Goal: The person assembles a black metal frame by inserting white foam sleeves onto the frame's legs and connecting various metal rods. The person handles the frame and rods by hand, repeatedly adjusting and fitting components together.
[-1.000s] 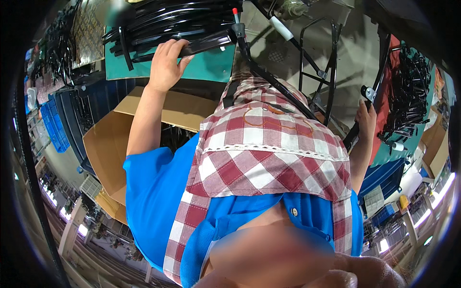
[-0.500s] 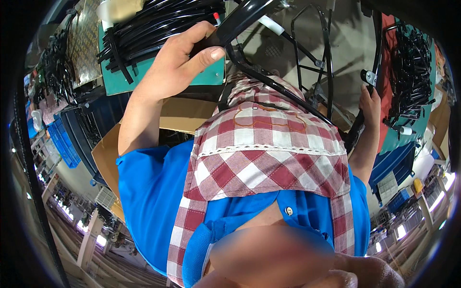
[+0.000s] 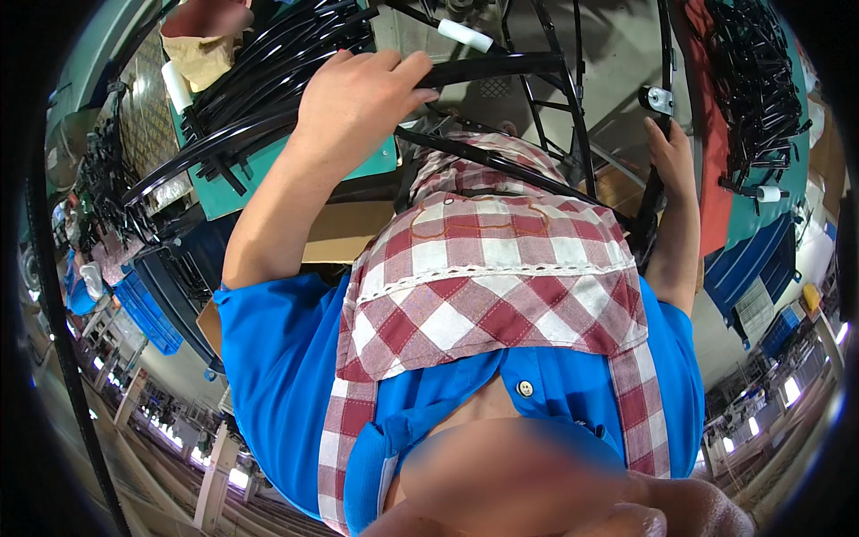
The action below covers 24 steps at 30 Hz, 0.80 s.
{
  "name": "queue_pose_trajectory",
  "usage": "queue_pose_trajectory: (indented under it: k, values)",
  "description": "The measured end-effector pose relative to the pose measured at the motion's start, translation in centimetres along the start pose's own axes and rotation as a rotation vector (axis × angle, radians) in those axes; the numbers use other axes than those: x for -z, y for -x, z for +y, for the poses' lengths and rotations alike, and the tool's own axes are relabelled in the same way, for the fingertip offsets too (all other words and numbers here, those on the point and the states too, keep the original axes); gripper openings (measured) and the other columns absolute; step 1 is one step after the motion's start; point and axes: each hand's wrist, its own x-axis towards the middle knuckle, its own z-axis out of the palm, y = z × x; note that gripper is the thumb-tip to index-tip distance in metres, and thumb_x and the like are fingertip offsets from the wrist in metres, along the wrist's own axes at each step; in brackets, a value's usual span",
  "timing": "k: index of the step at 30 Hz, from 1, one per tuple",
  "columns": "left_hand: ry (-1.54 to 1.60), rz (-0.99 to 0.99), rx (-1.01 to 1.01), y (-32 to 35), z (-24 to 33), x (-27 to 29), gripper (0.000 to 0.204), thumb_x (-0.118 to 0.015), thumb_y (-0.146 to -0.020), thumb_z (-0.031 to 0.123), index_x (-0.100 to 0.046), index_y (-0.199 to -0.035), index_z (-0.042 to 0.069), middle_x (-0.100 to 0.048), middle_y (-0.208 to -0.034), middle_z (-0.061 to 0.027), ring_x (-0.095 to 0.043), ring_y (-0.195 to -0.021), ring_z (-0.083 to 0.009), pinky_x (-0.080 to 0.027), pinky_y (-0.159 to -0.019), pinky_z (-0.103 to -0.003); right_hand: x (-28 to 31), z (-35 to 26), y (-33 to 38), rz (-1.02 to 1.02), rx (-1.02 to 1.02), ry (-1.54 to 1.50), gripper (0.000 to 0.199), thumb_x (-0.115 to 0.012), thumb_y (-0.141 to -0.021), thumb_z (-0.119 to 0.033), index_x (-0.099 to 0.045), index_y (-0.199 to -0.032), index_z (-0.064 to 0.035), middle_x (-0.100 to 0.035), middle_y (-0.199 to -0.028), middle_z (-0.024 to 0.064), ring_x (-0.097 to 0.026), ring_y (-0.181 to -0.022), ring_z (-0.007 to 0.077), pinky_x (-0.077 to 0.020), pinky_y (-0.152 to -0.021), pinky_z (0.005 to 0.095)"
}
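My left hand is wrapped around a glossy black curved tube. One end of this tube bows away to the left past my forearm; the other reaches right towards a black tubular frame. Lower down on the right, my right hand is closed around an upright black tube of the frame. Just above its fingers sits a silver clamp. A slanting black tube crosses in front of my checked apron. Farther off, a white sleeve covers part of another tube.
Black tubes lie bundled on a green table at left. On the right, many small black parts lie on a green surface beside a red strip. A cardboard box and blue crates stand lower left.
The black tube in my left hand has swung round to lie more level, its curved end now showing at left. My right hand and the frame have shifted slightly left and up in view.
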Motion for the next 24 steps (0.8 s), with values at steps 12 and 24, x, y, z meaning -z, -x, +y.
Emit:
queue_pose_trajectory:
  k: [12, 24]
  values:
    - [-0.052, 0.015, -0.027, 0.2, -0.6, 0.4, 0.036, -0.069, -0.084, 0.038, -0.058, -0.107, 0.011, -0.060, -0.081, -0.0082, -0.062, -0.072, -0.0306, -0.049, -0.067, -0.039, -2.6, -0.7, 0.6, -0.007, 0.044, -0.074, 0.020, -0.065, -0.095, -0.025, -0.055, -0.090, -0.0079, -0.043, -0.064, -0.0079, -0.038, -0.052, 0.0025, -0.0302, -0.046, 0.0210]
    - [0.176, 0.888, 0.166, 1.7, -4.9, 7.5, 0.022, -0.060, -0.094, 0.022, -0.061, -0.106, 0.004, -0.065, -0.073, -0.0080, -0.059, -0.059, -0.0200, -0.051, -0.073, -0.034, -3.2, 0.6, -1.2, 0.038, 0.070, 0.028, 0.031, -0.067, -0.091, -0.033, -0.058, -0.088, -0.0033, -0.051, -0.066, -0.0015, -0.047, -0.059, 0.0097, -0.0389, -0.055, 0.0277]
